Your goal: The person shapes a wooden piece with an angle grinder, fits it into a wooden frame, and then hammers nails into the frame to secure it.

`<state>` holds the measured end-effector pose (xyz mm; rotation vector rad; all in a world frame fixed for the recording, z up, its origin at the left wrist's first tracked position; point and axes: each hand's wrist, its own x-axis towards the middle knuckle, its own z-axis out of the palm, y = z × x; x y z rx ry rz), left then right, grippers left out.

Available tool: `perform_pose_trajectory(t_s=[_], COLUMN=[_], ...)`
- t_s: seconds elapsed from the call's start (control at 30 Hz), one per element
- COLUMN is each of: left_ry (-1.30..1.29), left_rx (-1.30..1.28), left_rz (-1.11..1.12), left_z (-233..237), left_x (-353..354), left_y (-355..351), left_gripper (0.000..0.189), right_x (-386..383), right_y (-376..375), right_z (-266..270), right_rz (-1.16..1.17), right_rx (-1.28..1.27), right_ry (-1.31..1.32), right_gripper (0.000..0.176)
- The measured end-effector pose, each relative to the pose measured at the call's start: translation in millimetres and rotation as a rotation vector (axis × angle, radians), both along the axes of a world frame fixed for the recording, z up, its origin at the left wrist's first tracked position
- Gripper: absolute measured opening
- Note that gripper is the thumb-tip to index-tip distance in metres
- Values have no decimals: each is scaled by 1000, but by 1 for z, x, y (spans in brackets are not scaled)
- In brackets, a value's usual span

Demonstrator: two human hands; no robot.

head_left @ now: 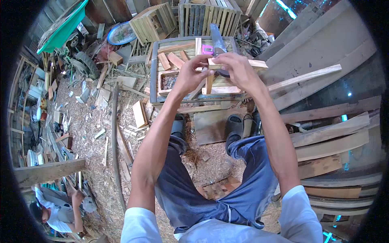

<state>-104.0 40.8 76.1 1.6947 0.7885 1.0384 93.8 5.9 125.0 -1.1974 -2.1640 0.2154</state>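
Observation:
Above a low slatted worktable (154, 77), both hands meet at a small light-coloured wood piece (209, 84); one part runs upright and another lies across its top. My left hand (192, 74) pinches it from the left, thumb and fingers curled. From the right, my right hand (239, 71) closes over the top part, its fingers partly hiding the wood. A pink tape measure (207, 49) lies just beyond the fingers. Beside it rests a handsaw (217, 38), blade pointing away. A wooden box (160, 84) of small bits, too small to name, sits left of the hands.
Slatted wooden crates (208, 18) stand behind the worktable. Offcuts (139, 114) and shavings cover the floor. Long boards (332, 146) are stacked at the right. A green wheelbarrow (65, 30) stands back left. Another person (60, 210) sits at the lower left.

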Motion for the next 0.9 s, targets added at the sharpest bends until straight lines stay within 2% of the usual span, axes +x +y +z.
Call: perform_pose_trajectory(t_s=[0.13, 0.27, 0.57, 0.7, 0.73, 0.83, 0.9], left_ry=[-44, 4, 3, -14, -28, -13, -17], left_rx=[41, -45, -38, -36, -31, -43, -25], left_rz=[6, 16, 23, 28, 26, 30, 25], left_z=[1, 1, -3, -6, -5, -3, -8], left_x=[1, -2, -5, -4, -4, -3, -4], left_y=[-3, -3, 2, 2, 1, -1, 3], left_gripper=[45, 44, 43, 43, 43, 43, 44], right_x=[0, 2, 2, 28, 44, 91, 115], right_y=[7, 11, 5, -6, -7, -22, -26], right_z=[-10, -15, -11, 4, 12, 17, 0], right_rz=[4, 19, -6, -122, -127, -318, -470], right_rx=[98, 102, 4, 84, 45, 58, -57], right_ry=[-5, 18, -21, -36, 48, 104, 241], right_gripper=[31, 30, 31, 40, 42, 47, 44])
